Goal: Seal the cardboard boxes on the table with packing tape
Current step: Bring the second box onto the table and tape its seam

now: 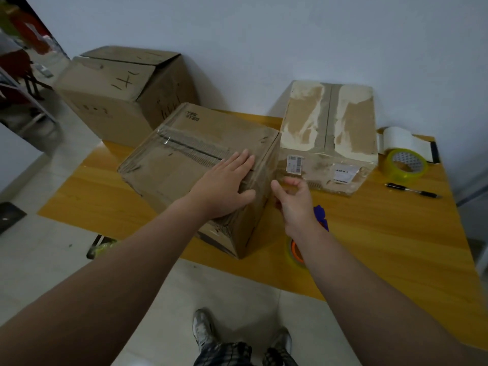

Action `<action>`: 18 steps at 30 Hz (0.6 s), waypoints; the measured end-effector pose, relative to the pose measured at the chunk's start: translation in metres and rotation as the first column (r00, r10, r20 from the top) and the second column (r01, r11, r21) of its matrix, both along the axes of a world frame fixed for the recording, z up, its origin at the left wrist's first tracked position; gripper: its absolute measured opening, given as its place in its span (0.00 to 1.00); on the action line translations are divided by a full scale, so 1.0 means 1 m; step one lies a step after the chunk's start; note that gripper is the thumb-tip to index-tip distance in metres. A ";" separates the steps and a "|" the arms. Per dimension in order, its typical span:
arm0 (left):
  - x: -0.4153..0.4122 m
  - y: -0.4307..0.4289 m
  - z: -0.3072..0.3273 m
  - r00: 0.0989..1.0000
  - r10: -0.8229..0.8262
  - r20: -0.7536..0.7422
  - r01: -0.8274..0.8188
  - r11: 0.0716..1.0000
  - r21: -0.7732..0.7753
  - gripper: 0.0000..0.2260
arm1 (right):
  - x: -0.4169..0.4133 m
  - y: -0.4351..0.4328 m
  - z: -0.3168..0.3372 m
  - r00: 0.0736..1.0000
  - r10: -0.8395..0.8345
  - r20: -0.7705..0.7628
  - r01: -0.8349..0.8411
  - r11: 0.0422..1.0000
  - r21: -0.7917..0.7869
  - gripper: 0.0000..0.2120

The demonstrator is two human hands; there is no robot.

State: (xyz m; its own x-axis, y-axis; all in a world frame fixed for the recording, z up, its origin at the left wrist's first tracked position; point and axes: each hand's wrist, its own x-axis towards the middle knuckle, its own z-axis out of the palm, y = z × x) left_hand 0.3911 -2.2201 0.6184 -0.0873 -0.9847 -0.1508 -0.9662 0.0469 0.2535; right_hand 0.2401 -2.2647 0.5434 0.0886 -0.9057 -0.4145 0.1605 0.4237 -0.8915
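Note:
A brown cardboard box [184, 159] stands on the wooden table [383, 233], with clear tape along its top seam. My left hand [227, 180] lies flat on the box's top near the right edge, fingers straight. My right hand [293, 199] hovers beside the box's right side, thumb and fingers loosely curled with a gap between them; nothing shows in it. A yellowish tape roll with an orange core [291, 253] lies on the table, partly hidden under my right forearm. A second box [330, 128] with a torn, whitish top stands behind to the right.
A large box [118, 88] with raised flaps stands at the back left by the wall. At the right lie another yellow tape roll [404, 165], a white roll [398, 140] and a black pen [412, 190]. A blue object [320, 215] peeks out behind my right wrist.

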 end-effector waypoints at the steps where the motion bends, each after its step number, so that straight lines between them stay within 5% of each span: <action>1: 0.000 0.001 -0.001 1.000 0.005 0.008 -0.004 1.000 -0.025 0.32 | 0.004 0.001 -0.002 1.000 -0.014 0.018 0.014 1.000 0.003 0.18; 7: 0.000 0.006 -0.007 0.999 0.050 -0.005 -0.050 0.995 -0.090 0.30 | 0.028 0.009 -0.005 0.999 -0.031 0.039 0.032 0.999 -0.026 0.11; 10: 0.001 0.007 -0.006 0.999 0.044 -0.010 -0.045 0.996 -0.074 0.30 | 0.027 0.010 -0.016 0.987 -0.022 -0.160 0.004 0.994 -0.112 0.11; 12: 0.001 0.009 -0.005 0.999 0.039 -0.024 -0.041 0.996 -0.079 0.29 | 0.017 0.017 -0.013 0.959 -0.043 -0.281 -0.052 0.945 -0.322 0.15; 14: -0.001 0.011 -0.004 0.995 0.050 -0.088 -0.061 0.989 -0.133 0.25 | 0.018 0.028 -0.007 0.967 0.095 -0.237 -0.197 0.867 -0.458 0.23; 18: -0.001 0.015 -0.003 0.970 0.083 -0.227 -0.125 0.976 -0.177 0.19 | 0.031 0.052 -0.032 0.892 0.413 -0.185 -0.449 0.761 -0.467 0.30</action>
State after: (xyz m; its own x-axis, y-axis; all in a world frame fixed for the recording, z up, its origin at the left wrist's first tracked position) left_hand 0.3899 -2.2051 0.6157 0.0068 -0.9987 0.0497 -0.8910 0.0165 0.4537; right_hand 0.2710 -2.2130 0.5115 0.5076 -0.8602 0.0484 -0.0007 -0.0566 -0.9984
